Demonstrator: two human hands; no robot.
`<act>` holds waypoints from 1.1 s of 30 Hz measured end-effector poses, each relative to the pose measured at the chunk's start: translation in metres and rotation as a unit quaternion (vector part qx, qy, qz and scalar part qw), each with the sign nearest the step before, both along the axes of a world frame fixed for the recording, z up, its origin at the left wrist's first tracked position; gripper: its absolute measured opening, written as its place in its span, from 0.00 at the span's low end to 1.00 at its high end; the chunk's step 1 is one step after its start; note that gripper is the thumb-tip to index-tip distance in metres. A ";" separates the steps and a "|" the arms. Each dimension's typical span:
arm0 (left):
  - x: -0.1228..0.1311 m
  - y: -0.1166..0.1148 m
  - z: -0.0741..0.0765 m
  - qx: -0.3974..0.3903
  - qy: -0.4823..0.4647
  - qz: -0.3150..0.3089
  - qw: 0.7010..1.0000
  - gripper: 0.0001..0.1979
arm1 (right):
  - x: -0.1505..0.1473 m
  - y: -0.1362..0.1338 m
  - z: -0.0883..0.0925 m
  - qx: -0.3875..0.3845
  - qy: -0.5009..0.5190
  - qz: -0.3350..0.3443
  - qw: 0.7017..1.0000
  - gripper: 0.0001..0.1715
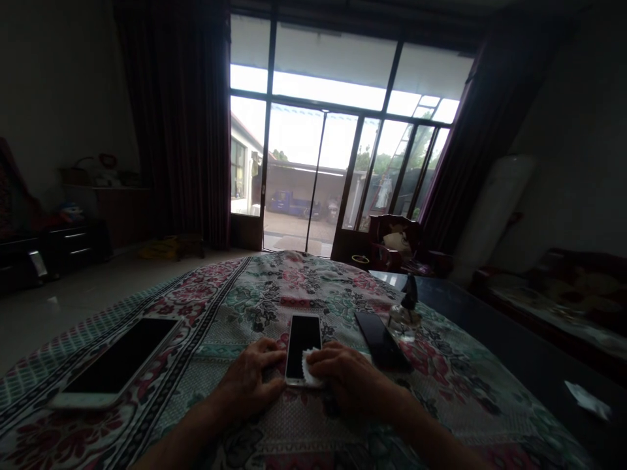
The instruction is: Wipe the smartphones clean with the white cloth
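A white-edged phone point(302, 339) lies face up on the floral tablecloth point(230, 307) in front of me. My left hand point(252, 378) rests against the phone's left edge, fingers curled, steadying it. My right hand point(345, 375) presses a small white cloth point(308, 365) onto the lower part of the screen, fingers bent over it.
A large tablet point(115, 362) lies at the left of the cloth. A dark phone point(381, 339) lies to the right, beside a small glass bottle point(404, 313). Right of the cloth is a dark table point(514, 352) with a white scrap point(585, 398). Glass doors stand behind.
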State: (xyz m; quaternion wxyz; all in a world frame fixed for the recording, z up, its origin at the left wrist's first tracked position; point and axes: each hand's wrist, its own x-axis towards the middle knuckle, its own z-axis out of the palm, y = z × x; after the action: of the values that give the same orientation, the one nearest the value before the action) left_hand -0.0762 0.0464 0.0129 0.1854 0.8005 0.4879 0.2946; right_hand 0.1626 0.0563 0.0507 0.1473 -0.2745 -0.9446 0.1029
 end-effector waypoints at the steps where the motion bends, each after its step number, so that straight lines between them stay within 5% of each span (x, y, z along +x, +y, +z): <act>1: 0.000 0.000 0.001 -0.002 -0.001 0.001 1.000 0.17 | 0.001 0.000 0.001 -0.001 0.001 0.001 1.000 0.19; 11: 0.000 0.001 0.001 0.005 0.009 -0.011 1.000 0.16 | -0.031 -0.001 -0.009 0.023 0.002 0.039 0.999 0.10; 21: -0.001 0.002 -0.001 -0.015 -0.005 0.004 1.000 0.20 | 0.009 0.000 0.008 -0.032 0.008 -0.014 0.999 0.19; 33: 0.001 0.000 -0.001 0.002 -0.008 0.005 1.000 0.19 | -0.008 -0.009 0.008 -0.015 -0.024 0.018 0.999 0.15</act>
State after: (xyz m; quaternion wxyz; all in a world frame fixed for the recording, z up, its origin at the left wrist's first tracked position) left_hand -0.0754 0.0461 0.0118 0.1861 0.7961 0.4899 0.3028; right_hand 0.1550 0.0469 0.0591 0.1187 -0.2622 -0.9510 0.1126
